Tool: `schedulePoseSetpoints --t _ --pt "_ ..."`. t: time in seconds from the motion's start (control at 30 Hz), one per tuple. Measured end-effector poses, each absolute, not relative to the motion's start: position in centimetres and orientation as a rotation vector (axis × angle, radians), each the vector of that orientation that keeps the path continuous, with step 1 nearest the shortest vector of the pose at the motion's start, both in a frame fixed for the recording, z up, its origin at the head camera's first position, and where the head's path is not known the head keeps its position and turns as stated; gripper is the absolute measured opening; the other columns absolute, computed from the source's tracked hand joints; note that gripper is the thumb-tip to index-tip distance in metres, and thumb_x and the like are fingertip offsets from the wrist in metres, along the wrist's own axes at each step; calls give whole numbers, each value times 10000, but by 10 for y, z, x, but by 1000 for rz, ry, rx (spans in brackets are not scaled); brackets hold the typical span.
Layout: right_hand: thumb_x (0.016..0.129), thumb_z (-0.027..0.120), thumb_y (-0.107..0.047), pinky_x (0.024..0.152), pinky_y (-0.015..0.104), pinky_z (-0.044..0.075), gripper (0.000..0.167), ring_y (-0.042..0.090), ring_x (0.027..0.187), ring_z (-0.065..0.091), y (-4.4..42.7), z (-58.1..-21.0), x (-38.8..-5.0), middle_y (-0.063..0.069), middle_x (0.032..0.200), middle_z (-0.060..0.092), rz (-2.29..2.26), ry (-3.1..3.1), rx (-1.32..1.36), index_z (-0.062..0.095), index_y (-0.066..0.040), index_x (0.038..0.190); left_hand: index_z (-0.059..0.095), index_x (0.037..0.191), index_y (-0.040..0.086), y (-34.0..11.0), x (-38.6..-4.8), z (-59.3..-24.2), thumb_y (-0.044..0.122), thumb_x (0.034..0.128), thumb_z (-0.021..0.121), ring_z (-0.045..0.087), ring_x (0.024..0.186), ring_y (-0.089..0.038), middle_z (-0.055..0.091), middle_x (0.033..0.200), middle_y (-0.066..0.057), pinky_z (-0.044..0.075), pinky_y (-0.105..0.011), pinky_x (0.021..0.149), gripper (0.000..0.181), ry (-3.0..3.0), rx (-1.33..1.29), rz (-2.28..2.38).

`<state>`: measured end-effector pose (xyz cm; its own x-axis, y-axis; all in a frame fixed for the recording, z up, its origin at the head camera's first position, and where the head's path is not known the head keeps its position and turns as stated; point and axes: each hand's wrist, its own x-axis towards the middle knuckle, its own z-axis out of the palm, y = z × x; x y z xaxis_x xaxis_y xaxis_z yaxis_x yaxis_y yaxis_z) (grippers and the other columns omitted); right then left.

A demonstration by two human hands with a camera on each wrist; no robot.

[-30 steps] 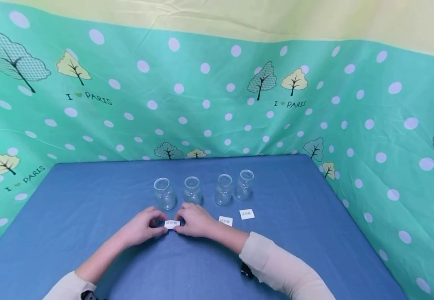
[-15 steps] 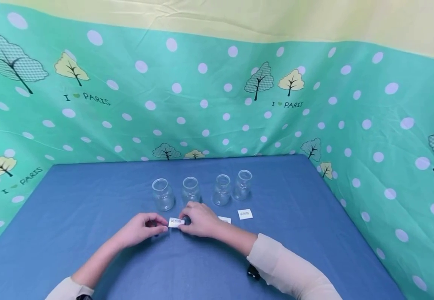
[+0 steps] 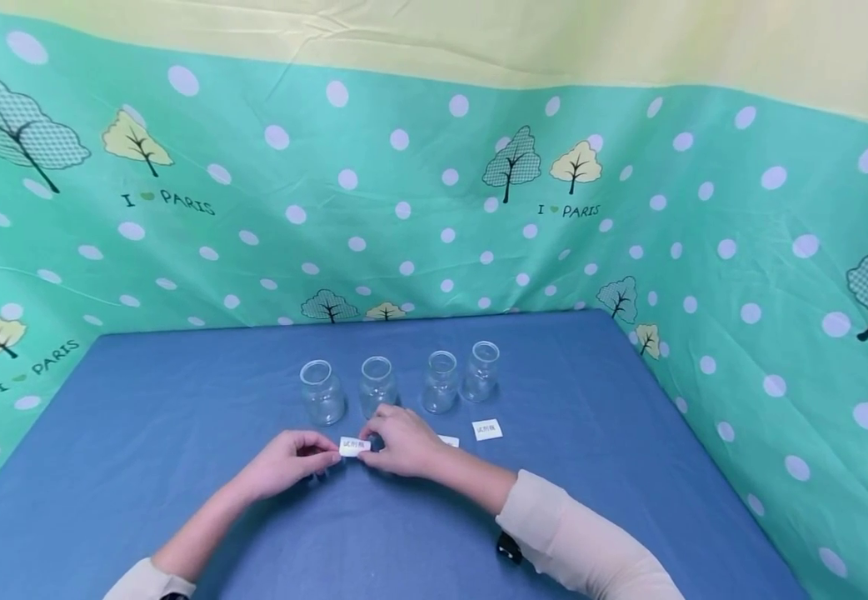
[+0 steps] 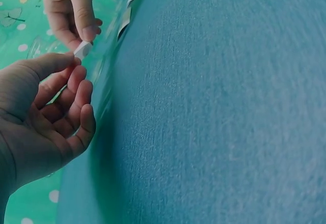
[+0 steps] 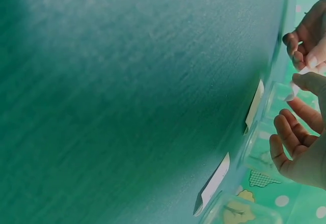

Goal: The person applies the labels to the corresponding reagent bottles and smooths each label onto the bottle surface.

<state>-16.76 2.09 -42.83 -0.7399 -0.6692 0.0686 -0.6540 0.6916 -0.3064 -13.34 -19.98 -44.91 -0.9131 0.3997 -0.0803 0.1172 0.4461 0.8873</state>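
A small white paper label point(image 3: 355, 447) with handwritten characters is held up between my two hands, just above the table. My left hand point(image 3: 284, 463) pinches its left end between thumb and index finger; the other fingers curl loosely in the left wrist view. At the other end, my right hand point(image 3: 404, 443) pinches the label between thumb and forefinger. The right wrist view shows the label point(image 5: 294, 89) edge-on and bent, its writing not visible. Two similar labels lie on the table: one point(image 3: 487, 429) in full view, another point(image 3: 450, 441) partly covered by my right hand.
Several clear glass jars without lids stand in a row behind the hands, from the leftmost jar point(image 3: 322, 398) to the rightmost jar point(image 3: 481, 375). A blue cloth point(image 3: 591, 483) covers the table. Green patterned curtains point(image 3: 374, 192) hang behind and at the sides.
Both hands have shifted slightly right with the label between them. Its writing now faces the head camera less covered by fingers. The jars and the other labels stay put.
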Motion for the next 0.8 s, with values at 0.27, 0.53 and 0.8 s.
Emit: schedulePoseSetpoints --t 0.27,0.53,0.8 --pt "818 685 -400 667 164 399 276 49 757 511 22 -425 -168 -73 934 574 -572 2840 -1077 693 -220 1027 667 969 -17 -198 -134 -447 194 894 619 567 623 -96 648 762 -140 459 -236 541 229 2432 377 1488" --pt "835 683 -372 643 142 388 300 40 735 496 26 -414 -162 -52 948 577 -711 2893 -1118 691 -202 1083 670 964 3 -192 -134 -442 199 886 631 554 594 -117 609 703 -70 439 -225 514 214 2512 285 1508" --pt "852 674 -329 561 109 330 211 11 631 426 28 -413 -155 -29 859 544 -776 2869 -1151 706 -222 1031 673 965 11 -185 -132 -433 223 886 636 559 605 -157 616 705 -90 444 -227 528 230 2489 360 1504"
